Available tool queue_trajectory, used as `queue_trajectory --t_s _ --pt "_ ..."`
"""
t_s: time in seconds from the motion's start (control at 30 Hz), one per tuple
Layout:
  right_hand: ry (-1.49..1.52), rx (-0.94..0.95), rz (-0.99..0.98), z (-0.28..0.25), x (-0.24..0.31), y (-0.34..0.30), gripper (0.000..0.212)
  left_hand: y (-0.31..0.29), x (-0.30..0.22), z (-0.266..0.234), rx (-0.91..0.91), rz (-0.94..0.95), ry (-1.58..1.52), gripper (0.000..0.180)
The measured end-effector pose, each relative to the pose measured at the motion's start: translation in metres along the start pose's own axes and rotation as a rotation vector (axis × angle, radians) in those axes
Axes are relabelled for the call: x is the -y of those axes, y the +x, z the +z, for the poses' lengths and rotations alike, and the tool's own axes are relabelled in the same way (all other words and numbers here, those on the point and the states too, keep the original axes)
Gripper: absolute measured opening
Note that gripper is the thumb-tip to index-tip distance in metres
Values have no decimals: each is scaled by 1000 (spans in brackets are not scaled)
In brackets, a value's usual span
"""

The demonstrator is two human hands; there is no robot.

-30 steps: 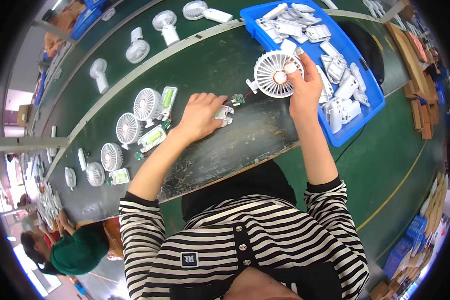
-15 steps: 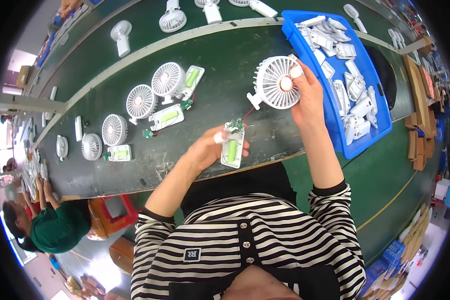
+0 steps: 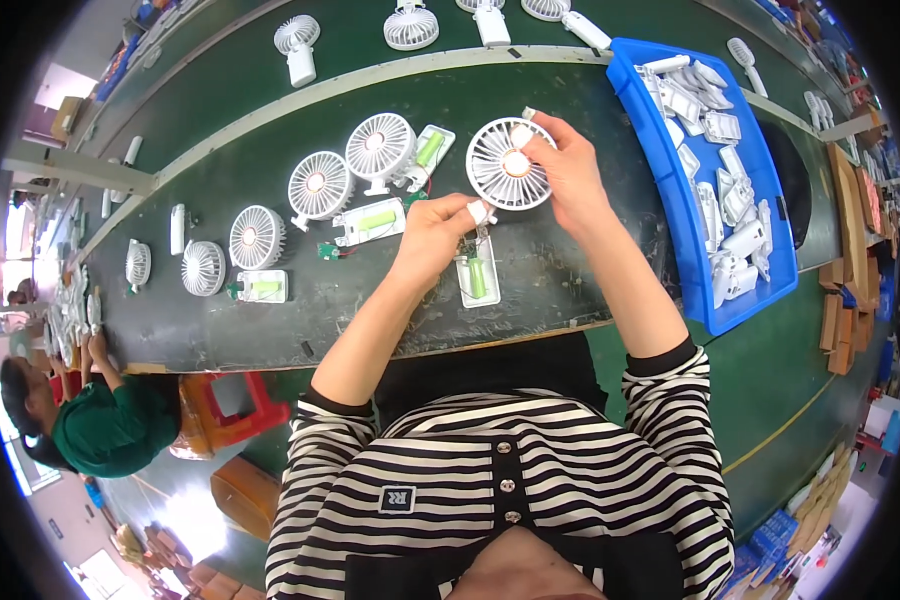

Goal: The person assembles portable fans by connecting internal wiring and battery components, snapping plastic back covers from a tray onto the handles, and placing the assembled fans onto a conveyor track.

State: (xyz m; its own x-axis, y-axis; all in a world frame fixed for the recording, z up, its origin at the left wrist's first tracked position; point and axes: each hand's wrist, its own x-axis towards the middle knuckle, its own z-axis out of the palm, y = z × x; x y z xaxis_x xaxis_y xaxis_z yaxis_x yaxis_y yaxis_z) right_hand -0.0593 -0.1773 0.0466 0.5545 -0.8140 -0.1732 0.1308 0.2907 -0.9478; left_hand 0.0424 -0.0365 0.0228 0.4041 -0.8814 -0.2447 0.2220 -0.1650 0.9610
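My right hand point(image 3: 570, 180) grips the rim of a white fan head point(image 3: 495, 185), thumb over its front grille. My left hand point(image 3: 432, 238) pinches the neck at the bottom of the same fan head. White covers sit on some of my fingertips. Just below, a white handle half point(image 3: 483, 298) with a green battery point(image 3: 476, 275) lies on the dark workbench point(image 3: 560, 280), its upper end partly hidden by my left fingers. Close by on the left are another fan head point(image 3: 320, 185) and an opened handle half point(image 3: 370, 222) with a battery.
More fan heads point(image 3: 256, 237) and handle parts stand along the bench to the left. A blue bin point(image 3: 705, 305) of white plastic shells is at the right. Beyond a pale rail point(image 3: 370, 72) lie several assembled hand fans point(image 3: 298, 50). A co-worker in green point(image 3: 115, 425) sits far left.
My left hand has let go of the handle half, now on the bench, and moved up to the fan head's neck. My right hand brought the fan head left. The view has shifted slightly.
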Motion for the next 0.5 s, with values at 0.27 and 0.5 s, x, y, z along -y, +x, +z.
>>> queue_trajectory --t_s 0.27,0.5 --pt "-491 63 -131 19 -51 -37 65 13 17 10 -339 85 -310 19" --pt "-560 -45 -12 29 -47 -41 22 18 21 16 -426 112 -382 14"
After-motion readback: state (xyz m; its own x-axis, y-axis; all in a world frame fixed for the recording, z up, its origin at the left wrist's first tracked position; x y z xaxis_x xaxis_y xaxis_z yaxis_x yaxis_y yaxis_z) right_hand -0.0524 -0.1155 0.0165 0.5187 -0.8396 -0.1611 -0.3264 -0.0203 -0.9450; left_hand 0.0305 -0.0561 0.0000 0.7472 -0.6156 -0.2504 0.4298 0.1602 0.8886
